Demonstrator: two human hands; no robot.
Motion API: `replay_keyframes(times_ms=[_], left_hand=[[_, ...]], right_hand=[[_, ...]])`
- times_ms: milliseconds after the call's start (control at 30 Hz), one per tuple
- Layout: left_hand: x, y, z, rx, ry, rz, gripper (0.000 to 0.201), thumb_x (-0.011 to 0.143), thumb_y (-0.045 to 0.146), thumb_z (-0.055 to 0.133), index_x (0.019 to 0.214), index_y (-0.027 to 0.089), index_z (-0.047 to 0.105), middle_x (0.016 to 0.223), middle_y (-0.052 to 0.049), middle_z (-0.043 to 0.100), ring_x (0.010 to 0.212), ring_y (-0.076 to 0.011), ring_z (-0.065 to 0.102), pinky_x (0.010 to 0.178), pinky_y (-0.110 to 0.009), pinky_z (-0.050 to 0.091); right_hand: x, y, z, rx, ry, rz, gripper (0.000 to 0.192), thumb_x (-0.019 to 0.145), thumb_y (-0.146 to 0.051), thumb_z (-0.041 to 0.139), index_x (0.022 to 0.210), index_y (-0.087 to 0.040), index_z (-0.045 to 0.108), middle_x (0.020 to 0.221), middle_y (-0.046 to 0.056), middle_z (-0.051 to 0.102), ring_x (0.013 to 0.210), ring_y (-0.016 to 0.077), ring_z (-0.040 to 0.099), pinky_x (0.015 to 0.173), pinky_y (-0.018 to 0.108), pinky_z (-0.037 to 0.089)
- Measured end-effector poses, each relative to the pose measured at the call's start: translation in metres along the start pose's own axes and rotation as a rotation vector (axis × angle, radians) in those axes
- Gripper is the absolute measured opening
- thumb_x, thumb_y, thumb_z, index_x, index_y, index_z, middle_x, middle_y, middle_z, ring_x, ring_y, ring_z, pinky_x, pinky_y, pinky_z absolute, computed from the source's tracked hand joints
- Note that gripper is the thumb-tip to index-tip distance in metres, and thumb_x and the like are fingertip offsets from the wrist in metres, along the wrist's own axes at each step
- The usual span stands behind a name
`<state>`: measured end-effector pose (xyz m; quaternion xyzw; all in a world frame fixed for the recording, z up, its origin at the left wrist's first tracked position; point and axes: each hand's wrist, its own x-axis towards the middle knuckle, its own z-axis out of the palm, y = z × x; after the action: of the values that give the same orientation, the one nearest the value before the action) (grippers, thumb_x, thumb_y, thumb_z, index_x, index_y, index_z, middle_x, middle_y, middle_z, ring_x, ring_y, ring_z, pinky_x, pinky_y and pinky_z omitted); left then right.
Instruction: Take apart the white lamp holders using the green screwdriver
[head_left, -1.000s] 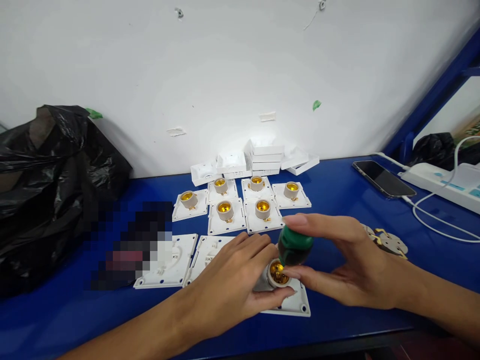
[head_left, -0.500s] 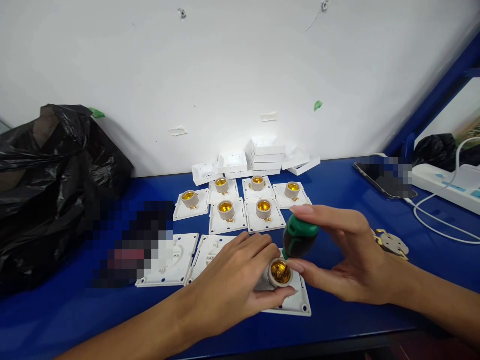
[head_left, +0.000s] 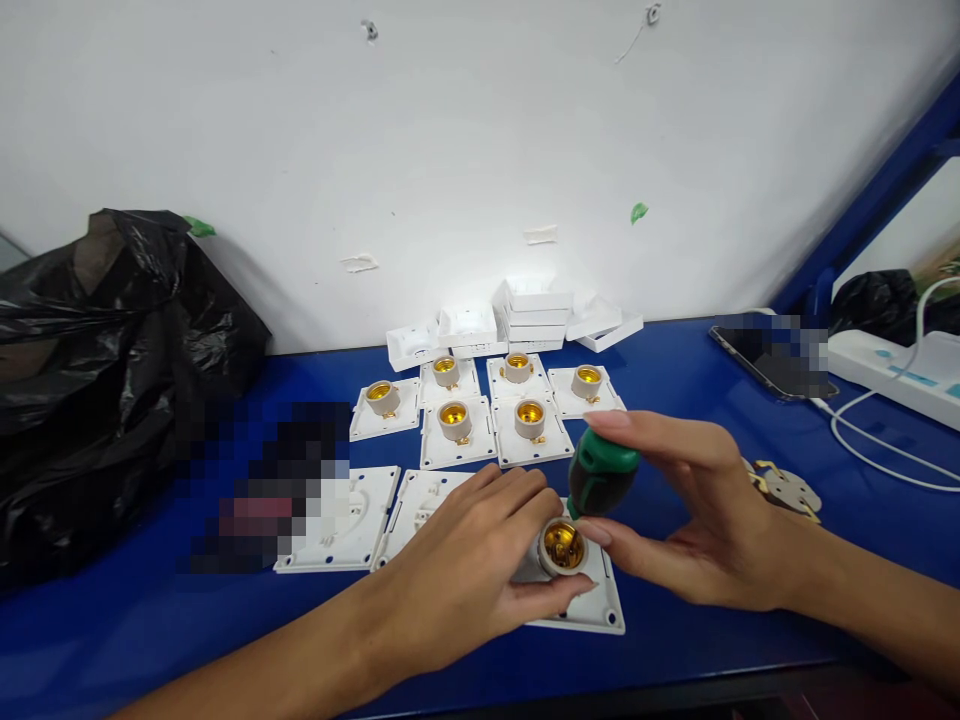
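Head view: at far left, a black plastic bag [head_left: 127, 370] is placed on the table [head_left: 90, 640]. Near centre, the lamp holder [head_left: 564, 548] is clasped by the left hand [head_left: 487, 560] on a white base plate [head_left: 602, 603]. Rightward, the green-and-black screwdriver [head_left: 602, 475], directed into the lamp holder, is pinched by the right hand [head_left: 697, 515].

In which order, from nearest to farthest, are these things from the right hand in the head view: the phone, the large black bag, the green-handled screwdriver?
From the right hand:
1. Green-handled screwdriver: in its grip.
2. Phone: beyond the hand, right side.
3. Large black bag: far left.
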<state>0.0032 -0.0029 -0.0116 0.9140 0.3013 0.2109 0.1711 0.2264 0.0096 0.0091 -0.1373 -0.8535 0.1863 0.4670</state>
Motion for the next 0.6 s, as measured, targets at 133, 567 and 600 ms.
replay_keyframes(times_ms=[133,567,600], left_hand=[[0.0006,-0.0008,0.0,0.003,-0.001,0.002,0.029,0.092,0.039,0.078,0.092,0.018,0.058,0.092,-0.004,0.063,0.093,-0.026,0.066,0.096,-0.046,0.053],[0.0008,-0.0008,-0.0003,0.013,-0.006,0.005,0.029,0.092,0.04,0.078,0.092,0.018,0.059,0.092,-0.004,0.063,0.093,-0.0255,0.066,0.095,-0.045,0.053],[0.0011,-0.0008,-0.0003,0.013,-0.007,0.003,0.029,0.092,0.039,0.078,0.092,0.018,0.059,0.092,-0.004,0.063,0.094,-0.0256,0.066,0.096,-0.045,0.053]], right_hand=[[0.0007,-0.0007,0.0,-0.008,0.003,0.005,0.087,0.088,-0.008,0.073,0.161,-0.028,0.03,0.089,-0.001,0.061,0.068,0.017,0.059,0.056,0.031,0.056],[0.0007,-0.0021,-0.0005,-0.013,-0.012,0.006,0.087,0.088,-0.007,0.073,0.161,-0.028,0.029,0.095,0.0,0.064,0.068,0.0164,0.06,0.057,0.03,0.058],[0.0007,-0.0022,-0.0006,-0.017,-0.013,0.006,0.087,0.088,-0.007,0.073,0.161,-0.028,0.029,0.095,0.0,0.064,0.068,0.0165,0.06,0.057,0.03,0.058]])
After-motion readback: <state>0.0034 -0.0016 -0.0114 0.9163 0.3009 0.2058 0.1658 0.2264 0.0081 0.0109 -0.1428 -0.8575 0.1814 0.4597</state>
